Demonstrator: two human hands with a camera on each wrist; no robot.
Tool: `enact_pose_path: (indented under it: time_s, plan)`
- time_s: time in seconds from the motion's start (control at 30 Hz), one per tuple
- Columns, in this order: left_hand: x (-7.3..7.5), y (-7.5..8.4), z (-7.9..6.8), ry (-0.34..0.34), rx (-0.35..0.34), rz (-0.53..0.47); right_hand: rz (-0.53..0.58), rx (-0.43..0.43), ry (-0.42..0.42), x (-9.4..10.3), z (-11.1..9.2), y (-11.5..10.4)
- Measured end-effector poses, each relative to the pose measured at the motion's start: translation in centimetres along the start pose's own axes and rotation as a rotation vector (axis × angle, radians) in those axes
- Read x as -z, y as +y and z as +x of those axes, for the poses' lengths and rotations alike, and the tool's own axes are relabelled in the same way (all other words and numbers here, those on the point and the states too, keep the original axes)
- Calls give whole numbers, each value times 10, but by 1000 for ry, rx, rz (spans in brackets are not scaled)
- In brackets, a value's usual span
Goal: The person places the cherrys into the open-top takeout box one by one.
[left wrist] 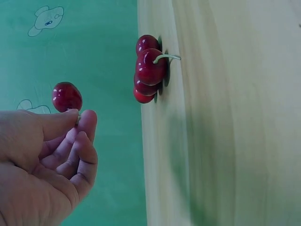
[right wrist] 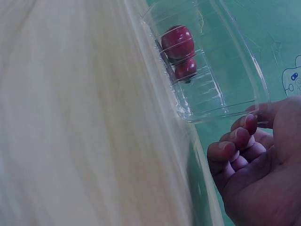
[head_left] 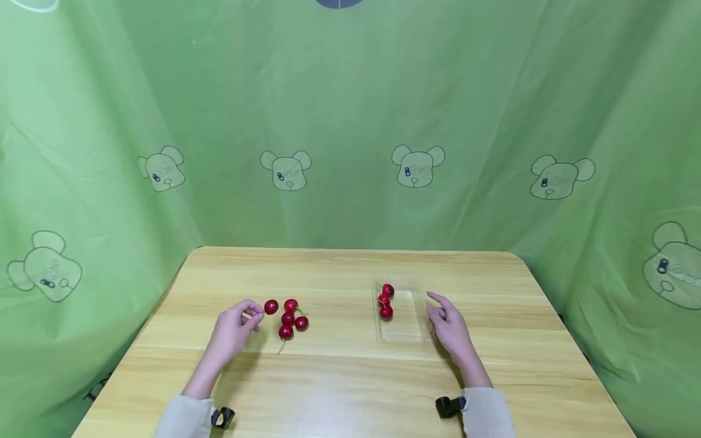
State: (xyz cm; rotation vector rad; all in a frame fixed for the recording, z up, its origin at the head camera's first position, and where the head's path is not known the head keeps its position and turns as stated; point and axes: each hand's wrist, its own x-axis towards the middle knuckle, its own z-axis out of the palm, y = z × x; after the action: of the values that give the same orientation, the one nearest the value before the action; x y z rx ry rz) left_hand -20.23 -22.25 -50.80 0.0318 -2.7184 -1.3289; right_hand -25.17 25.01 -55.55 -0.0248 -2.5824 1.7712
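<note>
By its stem, a dark red cherry (left wrist: 67,97) is pinched between the thumb and fingertip of my left hand (left wrist: 51,160), raised above the table at the left. Just right of that hand, several more cherries (head_left: 288,318) lie close together on the wood, one stem pointing toward me. A clear plastic container (head_left: 405,332) stands right of the middle, with three cherries (head_left: 386,312) along its left side. My right hand (head_left: 451,328) holds the container's right rim with thumb and index finger; in the right wrist view its other fingers (right wrist: 225,149) curl below the rim.
The wooden table (head_left: 328,380) has a rounded far edge. A green curtain (head_left: 350,207) printed with bear heads hangs behind it and on both sides. Each wrist wears a small black camera (head_left: 450,406) below a light sleeve (head_left: 486,413).
</note>
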Motion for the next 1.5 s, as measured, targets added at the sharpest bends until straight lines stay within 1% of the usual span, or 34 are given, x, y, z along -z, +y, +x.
enact_pose_path:
  time_s: [0.13, 0.23, 0.5, 0.73, 0.87, 1.27, 1.5]
  plan:
    - [-2, 4, 0, -10, -6, -42, 7, -4, 8, 0, 0, 1]
    - [-3, 7, 1, -13, -25, -70, 3, -4, 14, 0, -1, 1]
    - [-11, 14, 4, 14, -62, -105, 11, 1, 7, -4, 0, 3]
    - [-23, 30, 11, 8, -125, -128, 4, -6, 22, -4, -1, 4]
    - [-30, 38, 14, 5, -136, -139, -6, -5, 21, -3, -1, 3]
    - [-56, 66, 23, -58, -213, -171, -14, -14, 44, -3, 0, 2]
    - [-73, 81, 29, -101, -251, -155, -15, -10, 46, -2, 0, 2]
